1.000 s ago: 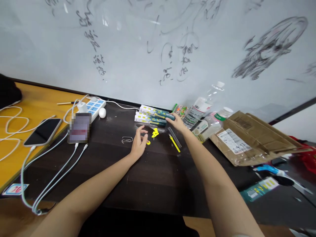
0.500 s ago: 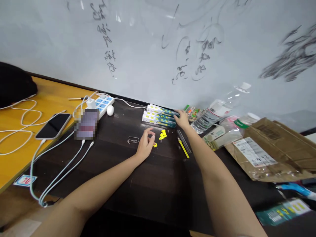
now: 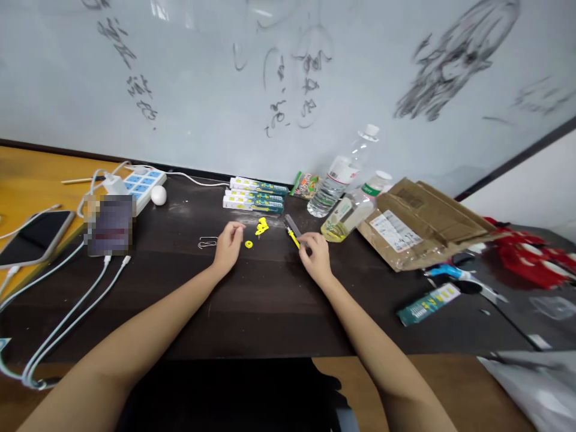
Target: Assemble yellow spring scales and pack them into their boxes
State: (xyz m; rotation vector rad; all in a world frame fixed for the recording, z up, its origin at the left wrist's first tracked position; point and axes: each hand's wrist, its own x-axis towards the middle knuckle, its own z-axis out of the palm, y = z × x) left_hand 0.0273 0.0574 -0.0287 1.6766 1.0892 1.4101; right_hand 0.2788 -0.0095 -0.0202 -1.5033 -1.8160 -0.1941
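My left hand [image 3: 228, 247] rests on the dark table with its fingers loosely bent and nothing seen in them. Wire paper clips [image 3: 207, 242] lie just left of it. To its right are a small yellow ring [image 3: 249, 244] and a cluster of small yellow plastic pieces [image 3: 261, 226]. My right hand [image 3: 315, 257] is over the near end of a slim yellow stick [image 3: 293, 238] and a dark grey strip [image 3: 294, 227]; its thumb and forefinger are apart. The fingertips seem to touch these, partly hiding them.
Several white-and-green boxes [image 3: 254, 202] lie at the back, beside a snack packet [image 3: 305, 185]. A water bottle [image 3: 335, 177], an oil-like yellow bottle [image 3: 355, 210] and a brown parcel [image 3: 418, 225] stand right. Another green box [image 3: 427, 304] lies nearer. Cables and a power strip [image 3: 144, 187] sit left.
My right hand has left the boxes at the back and come nearer, to the yellow stick and dark strip. My left hand stays by the yellow pieces. The view has turned right.
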